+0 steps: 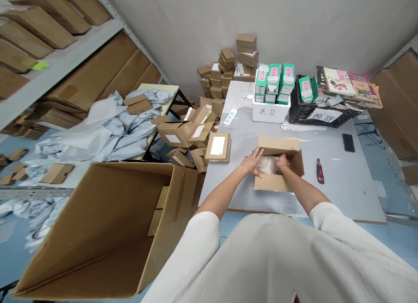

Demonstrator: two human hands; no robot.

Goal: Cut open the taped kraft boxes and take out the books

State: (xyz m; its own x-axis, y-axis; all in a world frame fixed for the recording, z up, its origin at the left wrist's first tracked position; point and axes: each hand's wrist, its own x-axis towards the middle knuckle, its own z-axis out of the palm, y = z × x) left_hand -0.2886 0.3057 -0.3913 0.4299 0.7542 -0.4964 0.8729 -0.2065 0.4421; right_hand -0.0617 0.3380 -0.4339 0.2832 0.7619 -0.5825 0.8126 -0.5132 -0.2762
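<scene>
An open cardboard box (296,164) sits on the grey table in front of me, its flaps folded outward. My left hand (252,163) holds the box at its left side, thumb and fingers apart over the edge. Inside lies a pale item in see-through plastic wrap (266,164); its kind I cannot make out. My right hand (281,163) reaches into the box with curled fingers closed on the wrap, fingertips partly hidden. To the right of the box lies a red and black utility knife (320,171).
A closed, labelled carton (217,147) stands at the table's left edge. Behind are a white bin (270,112) of green boxes, a black crate (321,113) with books and a power strip (230,117). A phone (348,143) lies right. A large open carton (107,224) stands left.
</scene>
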